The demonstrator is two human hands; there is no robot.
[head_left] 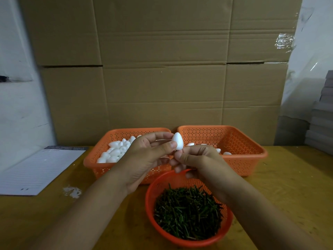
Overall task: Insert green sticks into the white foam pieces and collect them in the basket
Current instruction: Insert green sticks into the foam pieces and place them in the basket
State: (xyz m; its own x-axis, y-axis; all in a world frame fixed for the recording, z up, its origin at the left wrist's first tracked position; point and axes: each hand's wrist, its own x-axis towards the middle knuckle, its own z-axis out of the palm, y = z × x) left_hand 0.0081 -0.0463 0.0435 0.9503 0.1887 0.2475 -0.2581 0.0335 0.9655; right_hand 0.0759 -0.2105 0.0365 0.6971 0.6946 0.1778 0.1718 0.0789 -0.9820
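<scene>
My left hand pinches a white egg-shaped foam piece between thumb and fingers, held upright above the baskets. My right hand is curled just under the foam piece, its fingertips at the bottom end; any stick in them is hidden. A round red basket full of short green sticks sits below my hands. The left orange basket holds several plain foam pieces. A second orange basket, on the right, has a few foam pieces on its floor.
A lined notepad lies on the wooden table at the left, with white crumbs beside it. Cardboard boxes form a wall right behind the baskets. Grey stacked items stand at the far right.
</scene>
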